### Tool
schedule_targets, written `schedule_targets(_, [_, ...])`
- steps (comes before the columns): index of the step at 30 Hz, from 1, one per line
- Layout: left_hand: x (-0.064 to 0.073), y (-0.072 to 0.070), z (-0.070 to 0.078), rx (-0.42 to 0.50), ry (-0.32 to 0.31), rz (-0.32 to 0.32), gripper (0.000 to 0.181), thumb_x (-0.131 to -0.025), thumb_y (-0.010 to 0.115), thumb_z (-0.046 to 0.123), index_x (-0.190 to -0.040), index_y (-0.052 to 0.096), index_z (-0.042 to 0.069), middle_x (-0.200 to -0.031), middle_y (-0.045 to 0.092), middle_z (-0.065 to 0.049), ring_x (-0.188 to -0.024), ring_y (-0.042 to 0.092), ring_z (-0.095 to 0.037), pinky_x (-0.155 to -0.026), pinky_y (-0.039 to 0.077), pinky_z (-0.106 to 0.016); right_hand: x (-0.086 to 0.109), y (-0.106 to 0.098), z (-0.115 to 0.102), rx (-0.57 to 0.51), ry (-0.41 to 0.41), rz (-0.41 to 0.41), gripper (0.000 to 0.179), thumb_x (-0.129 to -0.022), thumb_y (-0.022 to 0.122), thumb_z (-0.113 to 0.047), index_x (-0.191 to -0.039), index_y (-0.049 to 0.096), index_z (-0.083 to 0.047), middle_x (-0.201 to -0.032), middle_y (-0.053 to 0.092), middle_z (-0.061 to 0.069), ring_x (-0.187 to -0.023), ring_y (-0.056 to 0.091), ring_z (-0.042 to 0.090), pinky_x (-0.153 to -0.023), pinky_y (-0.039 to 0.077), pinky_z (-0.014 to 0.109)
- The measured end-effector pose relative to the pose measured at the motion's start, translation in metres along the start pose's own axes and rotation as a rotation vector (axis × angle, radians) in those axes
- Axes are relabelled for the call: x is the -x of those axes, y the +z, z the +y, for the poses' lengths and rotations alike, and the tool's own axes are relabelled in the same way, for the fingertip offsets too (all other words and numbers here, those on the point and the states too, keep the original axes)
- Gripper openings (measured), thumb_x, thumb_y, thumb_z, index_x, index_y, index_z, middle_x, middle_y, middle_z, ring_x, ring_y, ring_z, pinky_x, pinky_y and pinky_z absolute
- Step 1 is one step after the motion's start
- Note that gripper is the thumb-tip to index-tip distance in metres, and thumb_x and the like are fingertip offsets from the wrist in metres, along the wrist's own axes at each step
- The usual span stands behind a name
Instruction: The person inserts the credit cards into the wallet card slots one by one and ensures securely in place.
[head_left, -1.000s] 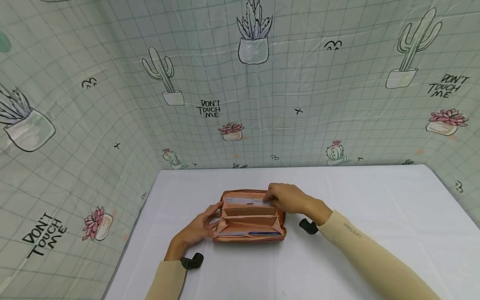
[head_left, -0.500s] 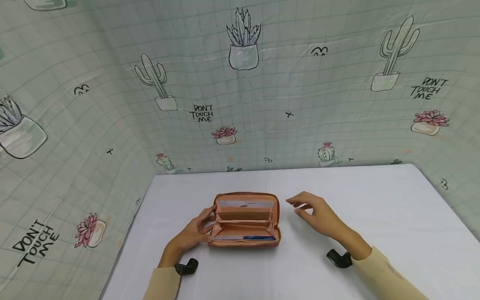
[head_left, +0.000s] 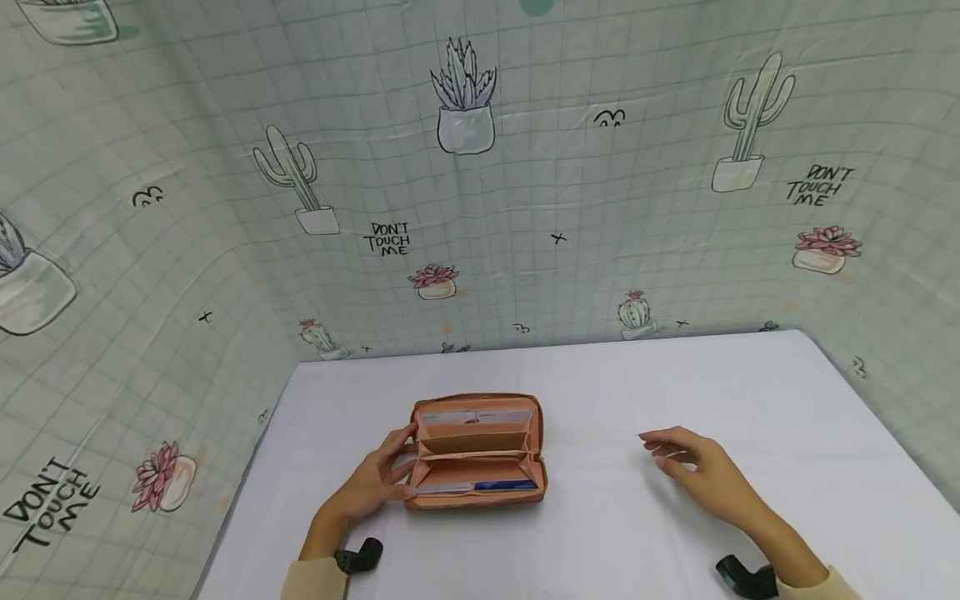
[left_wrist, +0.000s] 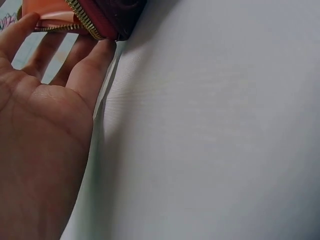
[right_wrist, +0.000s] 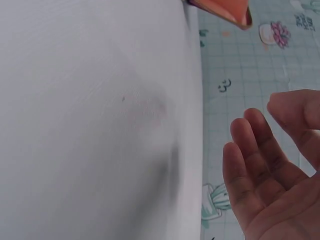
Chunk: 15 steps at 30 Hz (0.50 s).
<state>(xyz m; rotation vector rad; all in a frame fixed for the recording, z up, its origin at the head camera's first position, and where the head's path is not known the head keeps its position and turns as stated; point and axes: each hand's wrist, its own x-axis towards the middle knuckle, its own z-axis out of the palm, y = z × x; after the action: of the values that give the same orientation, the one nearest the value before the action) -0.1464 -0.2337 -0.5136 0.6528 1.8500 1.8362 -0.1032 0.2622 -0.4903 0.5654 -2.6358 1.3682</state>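
Note:
An orange-pink zip wallet [head_left: 480, 444] lies unzipped on the table, its inner folds facing up. White cards [head_left: 446, 418] show in the slots of its far half. In the near half sit a pale card [head_left: 444, 488] and a blue card [head_left: 504, 485]. My left hand [head_left: 367, 483] holds the wallet's left end, thumb at the near half and fingers at the far half. The left wrist view shows those fingertips against the gold zipper [left_wrist: 85, 20]. Well to the right of the wallet, my right hand [head_left: 705, 475] hovers above the table with loosely bent fingers, holding nothing.
A white cloth covers the table [head_left: 585, 533]. Behind and to the left hangs a grid-patterned curtain [head_left: 555, 167] printed with cacti. Each wrist wears a black camera mount, the left one [head_left: 360, 556] close to the table surface.
My right hand has left the card slots in the wallet's far half and moved right and toward me. My left hand stays on the wallet. The head view has shifted slightly.

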Motion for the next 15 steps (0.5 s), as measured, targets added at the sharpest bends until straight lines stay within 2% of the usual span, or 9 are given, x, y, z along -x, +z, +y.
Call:
schedule_targets(4, [0.002,0.001,0.000,0.004,0.005,0.010,0.089,-0.081,0.065,-0.008,-0.150,0.014,0.016,-0.151,0.006,-0.009,-0.136,0.018,-0.009,-0.102,0.030,-0.027,0.009,-0.009,0.004,-0.002,0.024,-0.002,0.033,-0.088,0.061,-0.002,-0.121,0.059,-0.008,-0.113,0.062,0.009,-0.097,0.060,0.016,-0.077,0.047,0.022])
schedule_targets(9, [0.003,0.002,0.001,-0.001,0.004,0.004,0.088,-0.082,0.065,-0.006,-0.150,0.015,0.019,-0.152,0.006,-0.007,-0.137,0.017,-0.011,-0.102,0.030,-0.028,0.018,-0.018,0.007,0.018,0.029,0.005,0.033,-0.088,0.061,-0.002,-0.121,0.058,-0.006,-0.112,0.062,0.012,-0.095,0.061,0.017,-0.076,0.048,0.021])
schedule_targets(15, [0.002,0.000,0.000,-0.021,0.069,0.002,0.085,-0.083,0.062,-0.009,-0.150,0.016,0.016,-0.151,0.008,-0.010,-0.137,0.017,-0.009,-0.102,0.030,-0.026,0.019,-0.027,0.007,0.056,0.027,0.042,0.033,-0.087,0.061,0.000,-0.120,0.059,-0.004,-0.110,0.063,0.012,-0.093,0.061,0.018,-0.075,0.047,0.020])
